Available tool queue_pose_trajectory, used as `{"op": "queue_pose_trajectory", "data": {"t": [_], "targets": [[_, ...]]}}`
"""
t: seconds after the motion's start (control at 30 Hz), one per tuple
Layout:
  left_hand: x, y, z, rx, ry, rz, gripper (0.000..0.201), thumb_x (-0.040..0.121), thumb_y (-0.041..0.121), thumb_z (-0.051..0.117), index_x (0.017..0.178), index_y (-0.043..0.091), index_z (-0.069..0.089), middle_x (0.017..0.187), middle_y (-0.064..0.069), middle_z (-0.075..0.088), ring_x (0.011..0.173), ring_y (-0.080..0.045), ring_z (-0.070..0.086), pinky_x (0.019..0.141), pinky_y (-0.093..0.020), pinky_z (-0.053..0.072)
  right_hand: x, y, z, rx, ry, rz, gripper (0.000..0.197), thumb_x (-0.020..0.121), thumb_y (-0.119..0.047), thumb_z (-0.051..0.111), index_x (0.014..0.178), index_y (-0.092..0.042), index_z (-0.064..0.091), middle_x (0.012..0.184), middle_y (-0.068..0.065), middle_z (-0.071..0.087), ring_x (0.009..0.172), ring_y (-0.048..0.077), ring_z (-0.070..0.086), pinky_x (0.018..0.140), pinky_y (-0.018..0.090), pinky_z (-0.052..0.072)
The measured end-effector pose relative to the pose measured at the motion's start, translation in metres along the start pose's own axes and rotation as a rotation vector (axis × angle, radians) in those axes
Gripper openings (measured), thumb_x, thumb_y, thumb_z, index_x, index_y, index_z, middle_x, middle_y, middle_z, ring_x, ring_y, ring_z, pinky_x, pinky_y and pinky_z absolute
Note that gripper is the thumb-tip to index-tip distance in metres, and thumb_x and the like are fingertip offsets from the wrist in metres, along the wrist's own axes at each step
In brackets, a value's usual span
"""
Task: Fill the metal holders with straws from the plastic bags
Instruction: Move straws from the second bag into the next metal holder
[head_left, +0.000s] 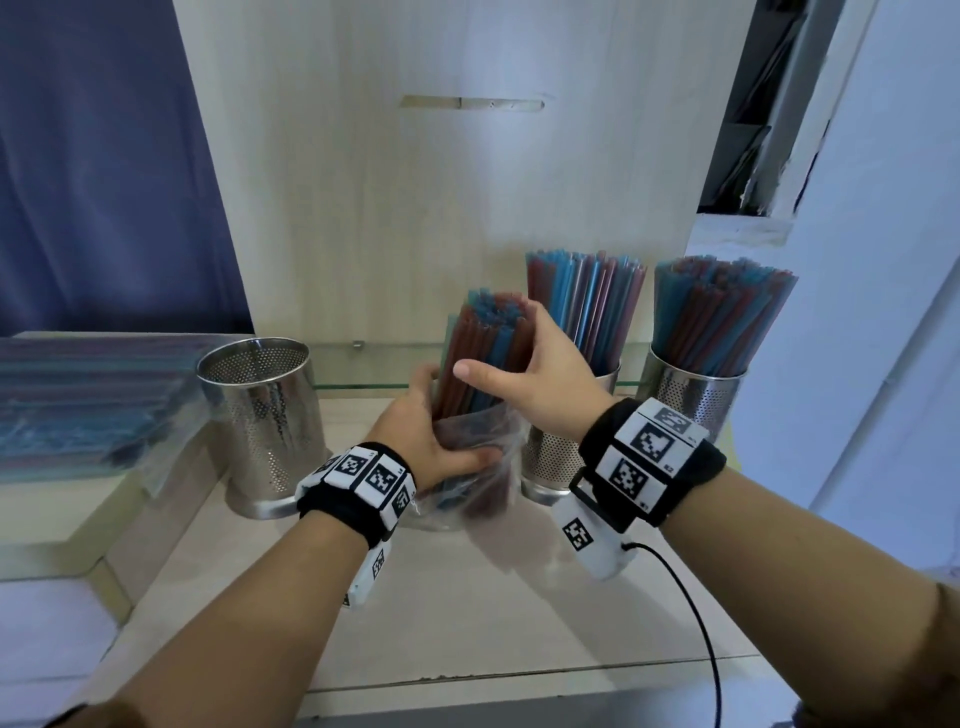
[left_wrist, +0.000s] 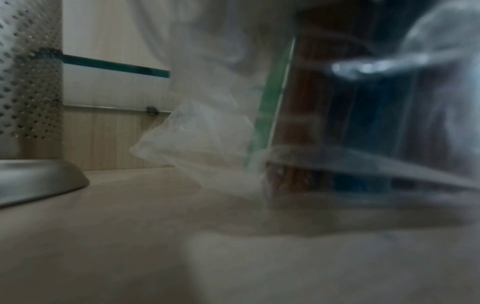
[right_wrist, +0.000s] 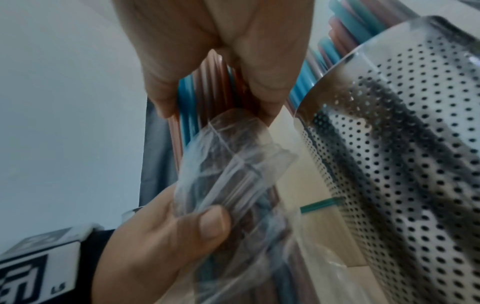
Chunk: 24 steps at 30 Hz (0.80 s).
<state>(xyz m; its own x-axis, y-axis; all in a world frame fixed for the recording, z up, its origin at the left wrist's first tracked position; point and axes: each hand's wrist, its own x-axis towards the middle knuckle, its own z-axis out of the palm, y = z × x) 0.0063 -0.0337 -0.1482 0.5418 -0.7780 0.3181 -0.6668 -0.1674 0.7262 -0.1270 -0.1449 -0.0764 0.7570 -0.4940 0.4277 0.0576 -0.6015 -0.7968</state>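
Observation:
A bundle of red and blue straws (head_left: 483, 353) stands upright, half out of a clear plastic bag (head_left: 475, 499) on the counter. My left hand (head_left: 441, 447) grips the bag around the bundle's lower part; its thumb (right_wrist: 210, 226) presses the crumpled plastic (right_wrist: 233, 164). My right hand (head_left: 519, 369) grips the bare upper part of the bundle, fingers (right_wrist: 259, 67) curled round the straws. An empty perforated metal holder (head_left: 260, 415) stands to the left. Two holders full of straws, the middle holder (head_left: 550, 457) and the right holder (head_left: 693, 395), stand to the right. The bag's bottom (left_wrist: 202, 139) is just above the counter.
Flat bags of straws (head_left: 78, 400) lie stacked on a raised ledge at the left. A wooden panel (head_left: 441, 208) rises close behind the holders. The middle holder (right_wrist: 402, 154) is right beside my right wrist. Bare counter (head_left: 493, 613) lies in front.

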Motion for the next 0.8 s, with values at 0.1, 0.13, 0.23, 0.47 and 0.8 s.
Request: {"op": "queue_pose_trajectory", "data": {"t": [0.1,0.13,0.23,0.47,0.8], "targets": [[0.0,0.003,-0.001,0.101,0.039,-0.019,0.107,0.055,0.056,0.087,0.137,0.026,0.024,0.123,0.002,0.061,0.109,-0.018,0.061,0.095,-0.037,0.052,0.004,0.005,0.005,-0.015,0.073,0.002,0.056,0.078,-0.042,0.081,0.121,-0.031,0.047,0.119,-0.011,0.064,0.111,0.004,0.062,0.1,0.029,0.051],[0.0,0.004,-0.001,0.112,0.045,-0.017,0.108,0.056,0.055,0.087,0.138,0.026,0.024,0.124,0.002,0.06,0.11,-0.018,0.061,0.095,-0.035,0.051,0.005,0.006,0.006,-0.028,0.093,-0.006,0.053,0.077,-0.046,0.08,0.118,-0.031,0.05,0.118,-0.009,0.065,0.11,0.006,0.063,0.098,0.032,0.052],[-0.002,0.009,-0.001,0.16,0.062,-0.018,0.109,0.059,0.054,0.087,0.141,0.022,0.023,0.131,-0.002,0.056,0.115,-0.022,0.058,0.091,-0.027,0.046,0.008,0.007,0.007,-0.084,0.141,0.0,0.059,0.071,-0.06,0.077,0.118,-0.027,0.059,0.113,-0.004,0.066,0.104,0.01,0.064,0.092,0.035,0.055],[-0.002,0.007,-0.002,0.174,0.114,-0.025,0.111,0.052,0.058,0.088,0.138,0.021,0.027,0.127,0.001,0.056,0.114,-0.018,0.057,0.093,-0.026,0.046,0.009,0.002,0.008,-0.03,0.165,0.005,0.032,0.085,-0.025,0.076,0.107,-0.027,0.053,0.1,-0.014,0.065,0.091,-0.001,0.062,0.076,0.008,0.048],[-0.002,0.007,-0.002,0.149,0.138,-0.039,0.11,0.05,0.058,0.088,0.136,0.021,0.03,0.125,0.001,0.056,0.113,-0.017,0.057,0.094,-0.027,0.047,0.017,-0.01,0.008,0.045,0.131,0.061,0.008,0.086,-0.011,0.069,0.093,-0.013,0.066,0.083,0.006,0.072,0.08,0.019,0.07,0.075,0.029,0.059]]}}
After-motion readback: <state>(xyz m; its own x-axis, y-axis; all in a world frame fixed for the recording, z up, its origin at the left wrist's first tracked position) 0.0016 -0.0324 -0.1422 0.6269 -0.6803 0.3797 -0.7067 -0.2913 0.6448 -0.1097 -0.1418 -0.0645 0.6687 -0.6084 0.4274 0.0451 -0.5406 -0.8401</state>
